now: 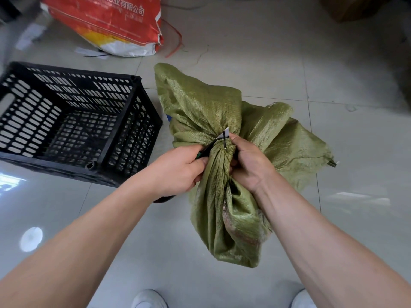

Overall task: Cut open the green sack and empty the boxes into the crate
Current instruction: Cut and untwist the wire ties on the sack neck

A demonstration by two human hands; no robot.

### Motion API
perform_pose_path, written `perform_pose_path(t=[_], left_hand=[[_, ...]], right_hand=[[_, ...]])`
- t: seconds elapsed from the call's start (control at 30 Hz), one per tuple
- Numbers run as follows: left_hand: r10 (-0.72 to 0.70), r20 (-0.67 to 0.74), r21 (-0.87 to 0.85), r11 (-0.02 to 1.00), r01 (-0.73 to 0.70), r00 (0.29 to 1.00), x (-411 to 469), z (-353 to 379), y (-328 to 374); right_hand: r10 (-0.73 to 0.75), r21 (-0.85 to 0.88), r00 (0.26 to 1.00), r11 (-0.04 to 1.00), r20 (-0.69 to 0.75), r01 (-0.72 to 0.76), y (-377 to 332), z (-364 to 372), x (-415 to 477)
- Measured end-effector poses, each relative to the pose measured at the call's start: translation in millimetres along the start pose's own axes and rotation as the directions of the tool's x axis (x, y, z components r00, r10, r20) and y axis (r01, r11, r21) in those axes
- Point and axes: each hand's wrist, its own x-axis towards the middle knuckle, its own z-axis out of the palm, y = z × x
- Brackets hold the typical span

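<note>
A green woven sack (222, 218) stands on the floor in the middle, its neck gathered and bound by a thin black tie (224, 140). My right hand (249, 165) grips the bunched neck just below the tie. My left hand (178, 170) holds a utility knife (216, 141) whose blade tip lies against the tie. The loose top of the sack fans out beyond my hands. A black slotted plastic crate (115, 134) sits on the floor to the left with nothing visible inside. No boxes are visible; the sack hides its contents.
A red, yellow and white printed sack (115, 25) lies on the floor at the back, with a red cord (175, 41) beside it. Glossy grey floor tiles (344, 63) surround everything. My white shoes (149, 300) show at the bottom edge.
</note>
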Motion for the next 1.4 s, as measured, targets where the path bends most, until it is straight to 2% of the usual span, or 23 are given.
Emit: perform_pose_path(t=[0.07,0.17,0.23,0.37,0.43,0.57,0.67,0.73,0.8,0.9,1.03,1.13,1.23,1.3,1.4], left_hand=[[-0.033,0.042,-0.054,0.998,0.035,0.999,0.9,-1.5,3.7],[-0.042,0.087,-0.034,0.998,0.045,0.995,1.9,-6.2,1.7],[-0.026,0.057,-0.053,0.998,0.029,0.998,2.4,-9.9,6.5],[0.133,-0.048,-0.152,0.978,-0.139,0.99,16.2,-18.9,50.4],[0.187,-0.067,-0.174,0.965,-0.196,0.98,19.2,-25.3,68.2],[0.148,-0.136,-0.119,0.979,-0.164,0.98,11.9,-41.8,53.4],[0.043,-0.197,-0.074,0.996,-0.058,0.979,14.6,-45.8,30.4],[0.023,-0.243,-0.049,0.998,-0.036,0.97,20.3,-40.8,19.8],[0.018,-0.271,-0.085,0.996,-0.042,0.962,23.7,-33.4,11.9],[-0.019,-0.294,-0.235,0.97,-0.054,0.956,24.9,-25.8,2.1],[-0.065,-0.315,-0.394,0.916,-0.068,0.947,29.0,-17.6,-5.1],[-0.027,-0.315,-0.358,0.929,-0.093,0.949,31.0,-10.8,-6.1],[-0.028,-0.322,-0.251,0.966,-0.056,0.946,31.4,-11.9,-4.4],[-0.037,-0.351,-0.181,0.983,-0.029,0.936,31.6,-17.0,-1.5],[-0.019,-0.359,-0.121,0.992,-0.026,0.933,30.7,-20.6,2.3]], right_hand=[[0.008,0.002,1.0,1.0,0.029,-0.008,2.0,-1.9,0.3],[0.004,0.03,0.995,1.0,0.1,-0.007,4.5,-4.1,6.1],[0.06,0.009,0.981,0.998,0.183,-0.063,7.2,-2.9,4.9],[0.162,-0.003,0.951,0.986,0.264,-0.167,51.1,18.2,-7.8],[0.143,0.05,0.943,0.985,0.299,-0.165,54.1,27.1,-10.0],[-0.026,0.137,0.954,0.99,0.297,-0.016,13.9,15.0,4.4],[-0.026,0.062,0.976,0.998,0.216,0.013,-1.7,10.0,6.3],[-0.078,-0.012,0.982,0.997,0.171,0.081,-6.2,9.1,7.7],[-0.149,-0.071,0.977,0.984,0.151,0.161,-9.7,10.0,7.5],[-0.245,-0.162,0.958,0.95,0.15,0.268,-10.6,10.1,9.1],[-0.362,-0.373,0.923,0.845,0.128,0.383,-12.4,11.4,7.3],[-0.442,-0.548,0.883,0.704,0.16,0.452,-15.8,13.5,3.3],[-0.511,-0.622,0.836,0.593,0.2,0.511,-17.0,13.2,1.1],[-0.54,-0.606,0.823,0.599,0.178,0.524,-16.1,11.8,1.3],[-0.548,-0.484,0.832,0.707,0.086,0.515,-16.2,12.5,2.6]])
